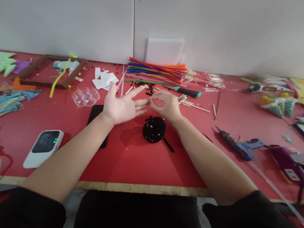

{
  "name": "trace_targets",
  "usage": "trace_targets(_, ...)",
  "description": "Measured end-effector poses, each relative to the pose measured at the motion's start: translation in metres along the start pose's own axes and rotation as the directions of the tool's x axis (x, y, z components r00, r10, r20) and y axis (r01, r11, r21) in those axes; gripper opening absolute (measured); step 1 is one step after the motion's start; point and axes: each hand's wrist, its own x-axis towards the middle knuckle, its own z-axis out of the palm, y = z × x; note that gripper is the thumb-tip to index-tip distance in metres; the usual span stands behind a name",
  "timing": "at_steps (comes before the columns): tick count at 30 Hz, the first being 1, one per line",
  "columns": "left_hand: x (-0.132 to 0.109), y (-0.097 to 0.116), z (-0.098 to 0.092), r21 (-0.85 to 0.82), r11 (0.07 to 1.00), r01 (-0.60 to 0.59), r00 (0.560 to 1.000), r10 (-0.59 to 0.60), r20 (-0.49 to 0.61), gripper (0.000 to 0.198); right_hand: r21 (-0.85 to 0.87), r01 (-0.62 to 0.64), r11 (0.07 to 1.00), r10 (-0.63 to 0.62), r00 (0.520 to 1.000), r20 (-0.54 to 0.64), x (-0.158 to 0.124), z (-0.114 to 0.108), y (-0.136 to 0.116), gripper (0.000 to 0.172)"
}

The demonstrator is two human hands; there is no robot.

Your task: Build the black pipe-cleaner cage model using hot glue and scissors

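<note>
My left hand [123,104] is held palm up above the red table [126,161], its fingers spread and nothing lying in it. My right hand [166,104] is curled, and its fingertips are pinched together against the tips of my left fingers. Whatever the pinch holds is too small to make out. A black round lump flecked with white [154,129], with a thin black stick poking out of it, lies on the table just below my right hand. A black phone [96,114] lies partly under my left wrist.
A bundle of coloured straws [155,71] and loose wooden sticks lie behind my hands. A clear plastic dish [85,97] and a wooden frame [49,70] are at left, a white device [43,147] near left, a blue glue gun [238,145] at right.
</note>
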Motion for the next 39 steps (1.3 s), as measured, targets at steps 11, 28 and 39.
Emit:
trace_targets(11,0.003,0.000,0.003,0.033,0.999,-0.040,0.990,0.043,-0.130,0.079,0.031,-0.164,0.986,0.166,0.979,-0.115,0.001,-0.003,0.000,0.012)
trace_targets(28,0.010,-0.007,0.000,0.155,0.953,-0.260,0.823,0.303,-0.480,0.018,-0.053,-0.206,0.977,0.207,0.978,0.006,-0.002,0.002,0.003,0.019)
trace_targets(39,0.010,-0.011,0.004,0.286,0.921,-0.264,0.813,0.372,-0.448,0.010,-0.118,-0.272,0.955,0.280,0.959,0.050,-0.005,0.003,0.011,0.022)
